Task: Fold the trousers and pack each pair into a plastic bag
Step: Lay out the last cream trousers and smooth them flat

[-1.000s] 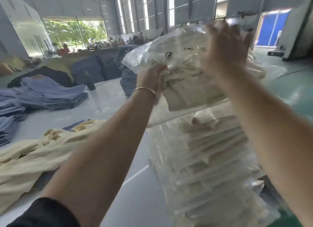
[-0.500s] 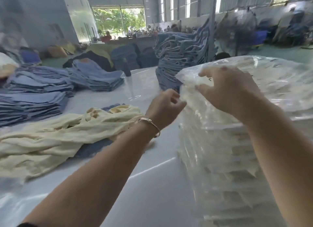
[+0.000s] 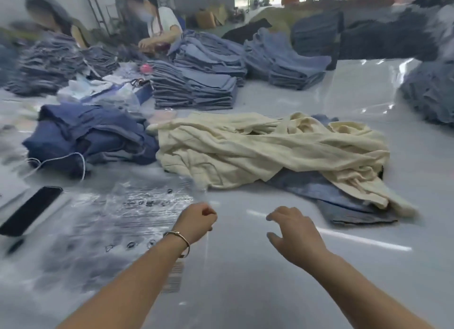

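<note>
- 2 bare hands hang over the white table (image 3: 245, 292), both holding nothing
- the left hand (image 3: 196, 221), a bangle (image 3: 177, 237) at its wrist, is curled into a loose fist above the edge of the clear plastic bags (image 3: 118, 220)
- the right hand (image 3: 294, 233) is slack, fingers drooping
- cream trousers (image 3: 258, 151) lie heaped beyond, atop blue trousers (image 3: 348, 205)
- a dark phone (image 3: 30, 210) lies left of the bags

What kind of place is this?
Probably a garment factory's packing area: stacks of folded blue trousers, a loose cream pile, and printed plastic bags on one big table.
</note>
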Motion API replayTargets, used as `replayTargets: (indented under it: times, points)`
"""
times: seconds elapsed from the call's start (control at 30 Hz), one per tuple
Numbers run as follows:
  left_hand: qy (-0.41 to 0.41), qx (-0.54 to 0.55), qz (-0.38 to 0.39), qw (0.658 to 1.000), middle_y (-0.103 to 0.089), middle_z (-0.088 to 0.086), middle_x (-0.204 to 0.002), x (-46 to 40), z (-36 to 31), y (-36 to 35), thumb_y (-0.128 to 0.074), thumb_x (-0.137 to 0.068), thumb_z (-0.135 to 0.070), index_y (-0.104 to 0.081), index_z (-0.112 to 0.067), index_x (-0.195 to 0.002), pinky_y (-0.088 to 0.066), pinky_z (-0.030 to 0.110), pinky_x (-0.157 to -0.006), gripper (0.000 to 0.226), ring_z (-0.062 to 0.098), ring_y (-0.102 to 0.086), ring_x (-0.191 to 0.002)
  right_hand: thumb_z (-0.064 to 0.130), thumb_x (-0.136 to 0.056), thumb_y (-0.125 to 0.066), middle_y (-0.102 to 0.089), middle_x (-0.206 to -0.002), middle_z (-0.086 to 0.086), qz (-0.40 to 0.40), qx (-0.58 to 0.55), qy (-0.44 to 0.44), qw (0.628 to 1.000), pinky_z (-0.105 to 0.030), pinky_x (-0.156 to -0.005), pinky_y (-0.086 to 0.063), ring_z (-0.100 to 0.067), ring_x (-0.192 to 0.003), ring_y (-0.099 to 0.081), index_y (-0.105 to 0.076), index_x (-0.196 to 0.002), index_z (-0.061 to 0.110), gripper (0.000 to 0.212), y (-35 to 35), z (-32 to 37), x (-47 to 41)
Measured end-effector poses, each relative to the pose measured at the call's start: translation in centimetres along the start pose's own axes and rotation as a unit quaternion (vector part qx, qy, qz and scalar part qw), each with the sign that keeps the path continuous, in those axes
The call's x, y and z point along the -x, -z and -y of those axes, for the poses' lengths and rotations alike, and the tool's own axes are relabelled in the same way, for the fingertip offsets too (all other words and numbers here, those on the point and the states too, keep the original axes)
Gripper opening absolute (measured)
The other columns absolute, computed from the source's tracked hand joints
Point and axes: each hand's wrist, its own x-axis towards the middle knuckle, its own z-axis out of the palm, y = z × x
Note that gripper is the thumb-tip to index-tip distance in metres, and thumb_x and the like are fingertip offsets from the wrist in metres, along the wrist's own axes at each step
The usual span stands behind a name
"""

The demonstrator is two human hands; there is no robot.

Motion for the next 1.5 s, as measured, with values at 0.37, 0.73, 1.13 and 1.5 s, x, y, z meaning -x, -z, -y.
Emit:
replayTargets:
  times: [0.37, 0.73, 1.13, 1.5]
  points:
    - [0.004, 0.069, -0.088, 0.994, -0.068, 0.008, -0.109, -20.8, 4.2, 10.9, -0.057, -0.087, -0.013, -0.067, -0.016, -0.103, -0.053, 0.044, -0.090, 0.019, 0.029, -0.064, -0.101, 0.039, -0.094, -0.049, 0.003, -0.162, -0.002, -0.129, 0.016, -0.129, 0.983, -0.043, -0.119, -0.014, -0.023, -0.148, -0.001, -0.004, -0.154, 0.020, 0.078, -3.2, 4.6, -21.0]
    - [0.150, 0.390, 0.007, 0.908, -0.052, 0.003, -0.055, -28.0, 2.0, 7.3, -0.077, -0.074, -0.016, -0.058, -0.006, -0.076, -0.032, 0.015, -0.037, 0.021, 0.013, -0.046, -0.041, 0.009, -0.090, -0.046, -0.056, -0.112, -0.004, -0.156, 0.102, -0.174, 0.967, -0.039, -0.097, -0.030, -0.025, -0.103, -0.048, -0.049, -0.106, 0.018, 0.018, -2.8, 3.2, -26.7]
    - [0.049, 0.618, 0.119, 0.776, -0.067, 0.015, -0.088, -19.7, -7.8, 10.9, -0.038, -0.094, 0.002, -0.065, -0.004, -0.088, -0.047, 0.044, -0.100, 0.028, 0.028, -0.065, -0.082, 0.031, -0.096, -0.047, -0.041, -0.054, 0.007, -0.435, -0.088, -0.156, 0.882, -0.030, -0.051, -0.026, -0.025, -0.054, -0.044, -0.045, -0.075, 0.014, 0.027, 6.2, 5.1, -18.6]
    - [-0.123, 0.717, 0.233, 0.646, -0.060, 0.022, -0.125, -2.0, -10.7, 15.1, -0.039, -0.098, -0.037, -0.061, -0.003, -0.123, -0.046, 0.053, -0.098, 0.047, 0.041, -0.057, -0.115, 0.036, -0.080, -0.064, -0.040, -0.050, 0.001, -0.639, -0.076, -0.043, 0.764, -0.027, -0.052, -0.028, -0.020, -0.047, -0.038, -0.048, -0.061, 0.012, 0.034, 16.6, 6.6, -0.8]
